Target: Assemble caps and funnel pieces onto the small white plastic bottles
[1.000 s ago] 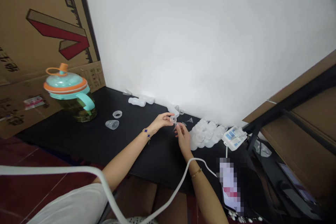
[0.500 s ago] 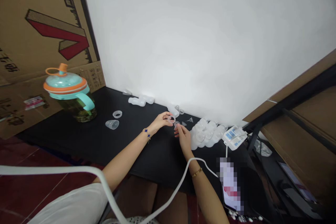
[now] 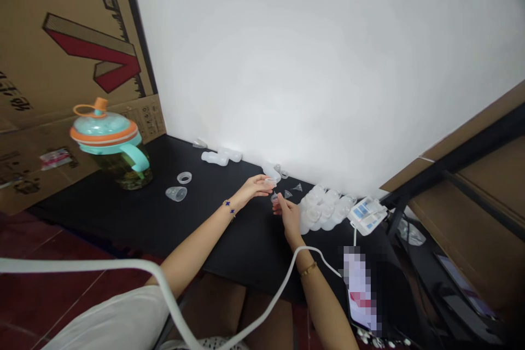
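Observation:
My left hand (image 3: 254,188) is closed on a clear plastic ring (image 3: 269,181), held by its edge and tilted so it looks nearly flat. Just below and to the right, my right hand (image 3: 287,211) pinches a small clear teat-like piece (image 3: 274,197), its narrow tip pointing up toward the ring. A slight gap seems to separate the two parts. Similar small clear funnel-shaped pieces (image 3: 297,187) lie on the black table beyond my right fingers. Behind my left fingers a whitish plastic bottle (image 3: 272,171) lies against the wall.
Several whitish bottles (image 3: 322,210) are grouped at right, beside a white box (image 3: 368,215). Leftward lie another ring (image 3: 184,178), a clear cap (image 3: 176,193) and more bottles (image 3: 215,158). A lidded jug (image 3: 118,153) stands far left. A white cable (image 3: 164,284) crosses in front of me.
My left hand has tipped the ring from facing me to nearly flat. In my right fingers the small clear piece has turned, its tip now upward.

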{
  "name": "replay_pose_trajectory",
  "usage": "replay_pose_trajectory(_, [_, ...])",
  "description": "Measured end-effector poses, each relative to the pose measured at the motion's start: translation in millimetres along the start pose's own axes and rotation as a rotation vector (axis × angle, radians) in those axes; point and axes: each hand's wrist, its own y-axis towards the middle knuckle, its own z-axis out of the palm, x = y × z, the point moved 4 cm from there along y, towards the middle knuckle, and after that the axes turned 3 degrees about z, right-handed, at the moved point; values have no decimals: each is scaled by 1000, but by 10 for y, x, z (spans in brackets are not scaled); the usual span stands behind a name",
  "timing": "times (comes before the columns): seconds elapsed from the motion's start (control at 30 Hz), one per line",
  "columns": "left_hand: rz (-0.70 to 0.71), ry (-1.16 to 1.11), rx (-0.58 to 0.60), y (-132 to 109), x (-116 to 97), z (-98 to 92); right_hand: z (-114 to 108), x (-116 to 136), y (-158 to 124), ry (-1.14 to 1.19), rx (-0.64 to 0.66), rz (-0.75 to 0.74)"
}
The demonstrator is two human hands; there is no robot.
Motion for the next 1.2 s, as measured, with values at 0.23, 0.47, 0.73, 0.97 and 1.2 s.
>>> replay_pose_trajectory(0.23, [-18,2,34,1,-6,2,10,-15,-8,27,12,33])
replay_pose_trajectory(0.47, [-36,-39,62,-21,-25,30,8,-75,18,65,30,75])
replay_pose_trajectory(0.73, [34,26,85,-32,-39,56,15,-129,44,92,43,106])
replay_pose_trajectory(0.97, [187,133,145,-2,-72,81,15,-88,23,92,37,89])
replay_pose_trajectory(1.2, [233,264,229,-26,-72,135,3,-95,36,71,24,55])
